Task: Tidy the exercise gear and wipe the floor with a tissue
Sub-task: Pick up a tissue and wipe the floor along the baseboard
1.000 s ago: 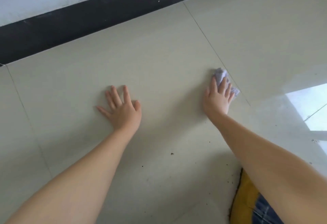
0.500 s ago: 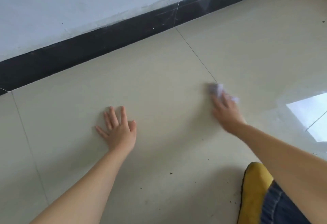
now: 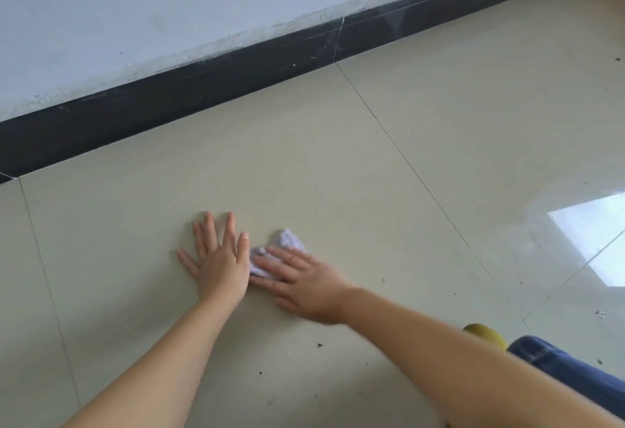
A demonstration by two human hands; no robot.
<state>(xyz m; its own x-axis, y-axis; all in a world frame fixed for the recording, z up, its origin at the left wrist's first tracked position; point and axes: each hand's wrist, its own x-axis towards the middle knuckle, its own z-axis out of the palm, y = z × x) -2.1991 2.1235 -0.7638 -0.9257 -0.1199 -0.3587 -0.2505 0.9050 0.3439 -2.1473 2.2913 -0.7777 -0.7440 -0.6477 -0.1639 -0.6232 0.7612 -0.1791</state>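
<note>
The right hand is sweeping the tissue leftward across the floor, now arriving beside the left hand, after starting over by the tile seam a second ago. Its fingers are lying flat, pressing the tissue down. The left hand is bracing, fingers spread. Specks are remaining nearer the person, so wiping is continuing. No containers showing.

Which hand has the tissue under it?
The right hand: its straight fingers press the white tissue onto the floor. The left hand lies flat on bare tile, with nothing under it.
</note>
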